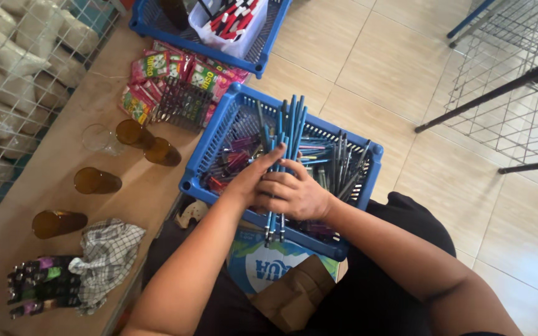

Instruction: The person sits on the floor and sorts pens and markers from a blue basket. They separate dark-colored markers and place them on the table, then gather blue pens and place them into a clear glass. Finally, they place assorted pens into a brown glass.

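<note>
A: The blue basket under the hands looks like moulded plastic, a lattice with a slight sheen.

B: And the bundle of blue pens held by the right hand and left hand? Smooth plastic barrels, mildly glossy.

A: The shelf top is wood-look board, matt and a bit scuffed.

B: The amber tumblers are see-through and shiny; glass or plastic, I can't tell.

A: The checked rag is woven cloth, soft and crumpled.

B: The sachets are glossy printed foil or plastic. The wire racks are thin metal rod.

A: The floor tiles are smooth, with a low shine.
</note>
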